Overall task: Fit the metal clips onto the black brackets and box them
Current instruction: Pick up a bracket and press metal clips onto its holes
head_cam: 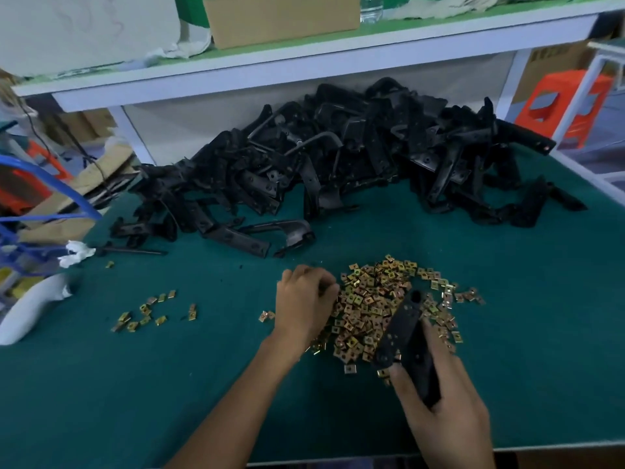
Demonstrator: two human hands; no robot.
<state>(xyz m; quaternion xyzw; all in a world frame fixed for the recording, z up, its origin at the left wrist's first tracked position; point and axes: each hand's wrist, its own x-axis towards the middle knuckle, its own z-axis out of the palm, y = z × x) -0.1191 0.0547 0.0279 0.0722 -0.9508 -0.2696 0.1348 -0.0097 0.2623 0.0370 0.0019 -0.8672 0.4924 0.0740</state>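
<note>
right hand (443, 411) holds bracket (402, 330); left hand (301, 302) among clips (368, 299)

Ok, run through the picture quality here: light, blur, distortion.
Head view: dim, bluish light; the shelf edge bows from the wide lens; the bracket pile merges into a dark mass; the clips glint softly; the left hand and the bracket in the right hand look slightly soft.

You face a green-covered tabletop (135, 401) beneath a white shelf (304, 60) carrying a cardboard box (280, 22) and a clear bottle (371, 8). Beyond the tabletop's right edge stands an orange plastic stool (561, 96).
</note>
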